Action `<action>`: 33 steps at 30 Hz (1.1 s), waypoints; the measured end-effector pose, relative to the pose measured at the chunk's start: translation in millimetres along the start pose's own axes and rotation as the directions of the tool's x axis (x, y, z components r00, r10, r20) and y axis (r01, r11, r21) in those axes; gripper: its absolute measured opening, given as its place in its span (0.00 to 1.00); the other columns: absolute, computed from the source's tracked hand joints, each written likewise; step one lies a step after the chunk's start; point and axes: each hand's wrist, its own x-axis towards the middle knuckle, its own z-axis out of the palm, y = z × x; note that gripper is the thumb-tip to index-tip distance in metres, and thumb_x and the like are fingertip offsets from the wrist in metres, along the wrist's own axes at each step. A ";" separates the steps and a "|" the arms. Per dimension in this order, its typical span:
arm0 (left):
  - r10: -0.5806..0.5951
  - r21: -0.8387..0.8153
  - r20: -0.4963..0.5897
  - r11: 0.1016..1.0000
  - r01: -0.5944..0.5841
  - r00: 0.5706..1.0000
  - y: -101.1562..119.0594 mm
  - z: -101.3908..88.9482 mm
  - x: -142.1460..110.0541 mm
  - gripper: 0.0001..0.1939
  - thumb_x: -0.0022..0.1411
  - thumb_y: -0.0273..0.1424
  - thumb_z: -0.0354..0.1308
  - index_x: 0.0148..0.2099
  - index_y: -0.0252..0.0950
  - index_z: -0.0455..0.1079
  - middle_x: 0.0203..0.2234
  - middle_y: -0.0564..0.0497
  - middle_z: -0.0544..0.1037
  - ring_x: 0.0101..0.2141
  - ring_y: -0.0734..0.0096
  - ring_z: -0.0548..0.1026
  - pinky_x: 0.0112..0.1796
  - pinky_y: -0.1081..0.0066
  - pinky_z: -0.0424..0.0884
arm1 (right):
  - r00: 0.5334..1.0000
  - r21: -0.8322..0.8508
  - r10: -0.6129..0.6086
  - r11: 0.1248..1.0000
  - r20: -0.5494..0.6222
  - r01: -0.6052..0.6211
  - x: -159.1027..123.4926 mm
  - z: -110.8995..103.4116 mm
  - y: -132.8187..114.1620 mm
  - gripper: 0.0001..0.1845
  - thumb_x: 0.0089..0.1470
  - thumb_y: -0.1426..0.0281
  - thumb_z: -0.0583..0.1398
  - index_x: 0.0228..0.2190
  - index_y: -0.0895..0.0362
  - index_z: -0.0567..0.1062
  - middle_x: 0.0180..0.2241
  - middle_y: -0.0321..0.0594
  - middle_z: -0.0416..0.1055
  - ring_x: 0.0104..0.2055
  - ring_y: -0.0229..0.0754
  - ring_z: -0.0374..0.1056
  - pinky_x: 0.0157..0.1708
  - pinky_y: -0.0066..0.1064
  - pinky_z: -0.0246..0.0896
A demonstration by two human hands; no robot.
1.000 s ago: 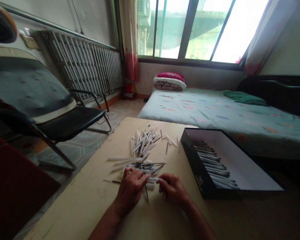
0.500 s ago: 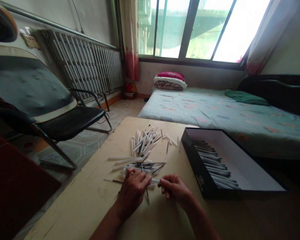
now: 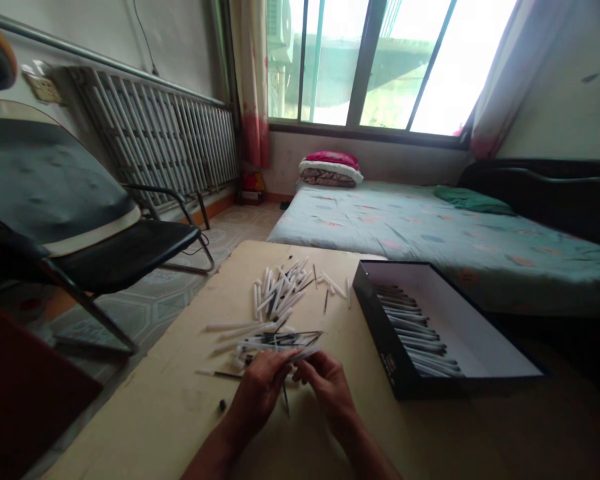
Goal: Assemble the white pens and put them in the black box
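Note:
My left hand (image 3: 261, 389) and my right hand (image 3: 329, 384) are close together low on the beige table (image 3: 190, 407), fingers pinched on one white pen barrel (image 3: 304, 354) that slants up between them. A thin black refill (image 3: 285, 399) pokes down below my left fingers. Just beyond my hands lies a heap of white barrels and black refills (image 3: 275, 337). Farther back is a second pile of white pen parts (image 3: 280, 290). A small black cap (image 3: 223, 404) lies left of my left hand.
A black box (image 3: 410, 383) with a white inside holds several pens in a row along its left side, right of my hands. A black chair (image 3: 95, 253) stands to the left, a bed (image 3: 430, 233) behind the table, a radiator under the window wall.
My two hands have come closer together and the white barrel now tilts up between them. The camera has shifted slightly, so the scene sits a little lower and leftward.

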 end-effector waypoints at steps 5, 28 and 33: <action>0.041 0.015 -0.091 0.999 -0.040 0.995 0.2 -1.3 -1.4 0.16 0.61 0.29 0.50 0.52 0.38 0.66 0.35 0.45 0.77 0.37 0.64 0.73 0.38 0.65 0.69 | 0.986 -0.140 -0.158 0.979 -0.059 0.149 -6.1 9.5 -12.0 0.12 0.50 0.61 0.61 0.33 0.56 0.72 0.30 0.37 0.70 0.32 0.38 0.66 0.30 0.26 0.62; -0.280 -0.022 -0.493 0.951 0.309 0.824 -19.9 -4.6 -7.5 0.12 0.61 0.33 0.50 0.44 0.37 0.69 0.29 0.50 0.79 0.30 0.68 0.77 0.35 0.70 0.72 | 0.981 -0.955 -0.013 -0.233 0.191 0.183 37.7 -206.1 -99.1 0.10 0.47 0.80 0.52 0.22 0.58 0.70 0.22 0.38 0.67 0.22 0.35 0.59 0.23 0.26 0.45; -0.274 0.001 -0.509 0.948 0.319 0.816 -16.2 -7.1 -5.9 0.12 0.61 0.33 0.50 0.43 0.37 0.70 0.29 0.50 0.79 0.30 0.67 0.77 0.34 0.70 0.72 | 0.982 -0.953 -0.005 -0.243 0.191 0.184 41.6 -209.6 -90.0 0.11 0.45 0.82 0.52 0.27 0.58 0.71 0.26 0.40 0.70 0.26 0.37 0.63 0.24 0.25 0.48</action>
